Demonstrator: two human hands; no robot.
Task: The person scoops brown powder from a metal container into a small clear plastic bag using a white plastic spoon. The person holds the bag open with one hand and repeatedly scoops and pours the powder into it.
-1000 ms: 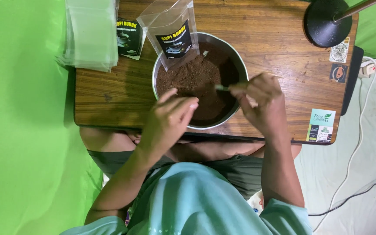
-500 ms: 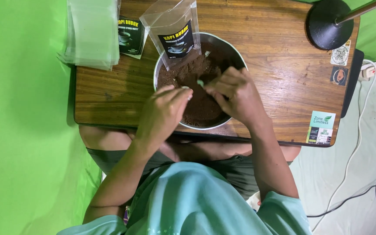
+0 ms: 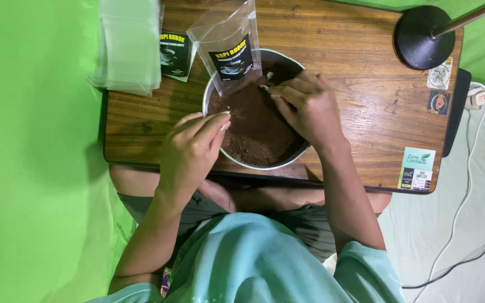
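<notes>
A round metal bowl (image 3: 215, 90) of brown powder (image 3: 254, 129) sits on a small wooden table (image 3: 355, 84). A clear pouch (image 3: 225, 50) with a black label stands tilted at the bowl's far left rim. My right hand (image 3: 307, 109) hovers over the powder beside the pouch. Its fingers are closed on a small scoop (image 3: 265, 87), of which only a pale tip shows. My left hand (image 3: 192, 148) rests at the bowl's near left rim, fingertips pressed together just below the pouch, with nothing visible between them.
A stack of clear empty pouches (image 3: 130, 45) lies at the table's far left, with a dark labelled packet (image 3: 174, 55) beside it. A black round lamp base (image 3: 422, 36) stands at the far right corner. Stickers (image 3: 419, 168) mark the right edge. Cables (image 3: 467, 196) run along the floor.
My right hand has moved left across the bowl, from its right rim up to the pouch. My left hand has stayed almost in place at the near left rim.
</notes>
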